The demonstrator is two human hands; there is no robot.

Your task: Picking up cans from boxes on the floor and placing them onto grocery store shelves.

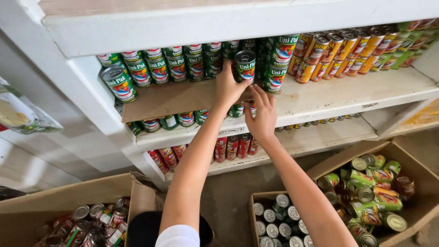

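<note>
A person's left hand [227,87] grips a green-labelled tin can [245,65] on the white wooden shelf [320,96], seemingly mid-stocking beside stacked green cans [160,68]. The right hand [261,118], fingers loosely open, rests at the shelf edge. Seating the can flush appears next.

White shelves [320,98] carry rows of cans — green cans [157,68] left, orange cans [338,52] right — cardboard boxes [411,160] on the floor [228,196].
</note>
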